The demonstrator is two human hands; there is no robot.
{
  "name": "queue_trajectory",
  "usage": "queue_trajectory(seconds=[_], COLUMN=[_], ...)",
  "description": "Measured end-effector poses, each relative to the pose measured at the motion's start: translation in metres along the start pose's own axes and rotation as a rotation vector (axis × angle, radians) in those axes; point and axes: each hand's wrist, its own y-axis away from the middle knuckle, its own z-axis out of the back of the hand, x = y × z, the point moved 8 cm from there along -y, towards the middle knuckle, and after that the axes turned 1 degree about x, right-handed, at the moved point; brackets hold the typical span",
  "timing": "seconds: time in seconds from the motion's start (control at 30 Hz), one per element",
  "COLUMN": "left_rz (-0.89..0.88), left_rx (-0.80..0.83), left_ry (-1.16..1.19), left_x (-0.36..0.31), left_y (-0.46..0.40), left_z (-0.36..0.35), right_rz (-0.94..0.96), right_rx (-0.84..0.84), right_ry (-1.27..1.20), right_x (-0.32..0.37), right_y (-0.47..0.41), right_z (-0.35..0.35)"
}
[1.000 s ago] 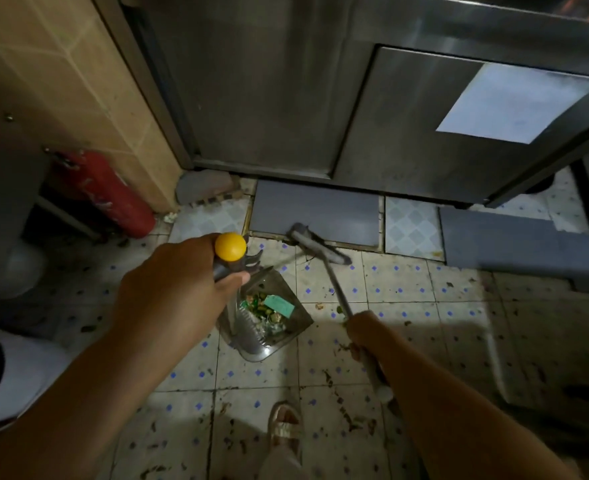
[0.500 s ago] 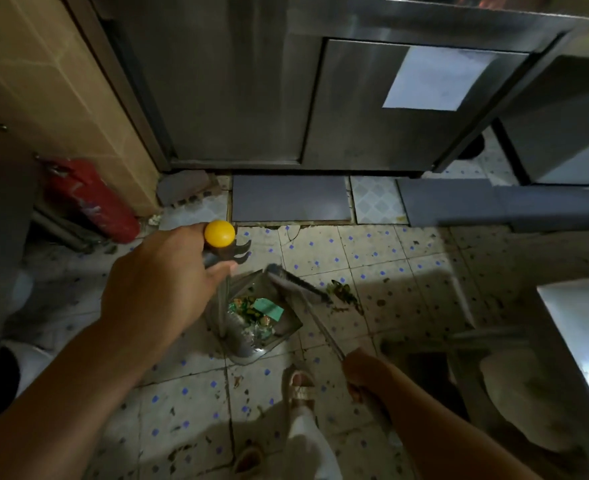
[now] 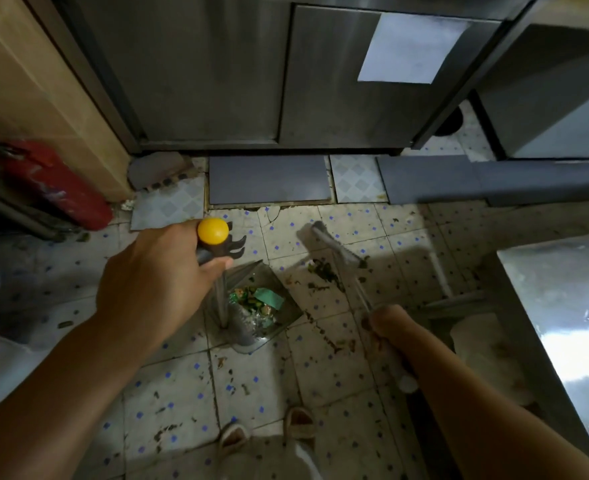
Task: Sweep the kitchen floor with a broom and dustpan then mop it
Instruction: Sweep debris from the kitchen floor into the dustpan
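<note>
No brand name, label text or other writing can be read anywhere in view. One white paper sheet (image 3: 412, 46) is fixed to the steel cabinet door (image 3: 372, 81) far ahead of both hands; its face shows no legible print.

Two hands are visible. The left hand (image 3: 154, 282) is clenched around the upright handle of one dustpan (image 3: 255, 306), just below the single yellow knob (image 3: 212, 230) at the handle top. The dustpan tray rests on the floor (image 3: 251, 382) directly below and slightly right of the left hand. It holds green and mixed scraps; their number cannot be counted.

The right hand (image 3: 388, 323) grasps the shaft of one broom (image 3: 338, 254). The shaft runs from this hand forward and leftward. The broom head lies ahead of the right hand, to the right of the dustpan tray, touching the floor beside a small clump of dark green debris (image 3: 322, 270). The head is motion-blurred.

One red cylinder (image 3: 54, 183), apparently a fire extinguisher, lies far left of the left hand against the tan wall. One steel bench (image 3: 559, 306) stands to the right of the right hand. Two sandalled feet (image 3: 234, 439) show below the hands.
</note>
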Motion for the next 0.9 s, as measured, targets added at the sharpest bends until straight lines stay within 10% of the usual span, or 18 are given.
queue_trajectory(seconds=[0.9], left_rz=[-0.097], left_rx=[0.117], left_ry=[0.008], left_x=[-0.008], left_y=[0.020], left_z=[-0.009], right_rz=[-0.133], right_rx=[0.268], right_ry=[-0.432], right_x=[-0.067], right_y=[0.052], right_z=[-0.095])
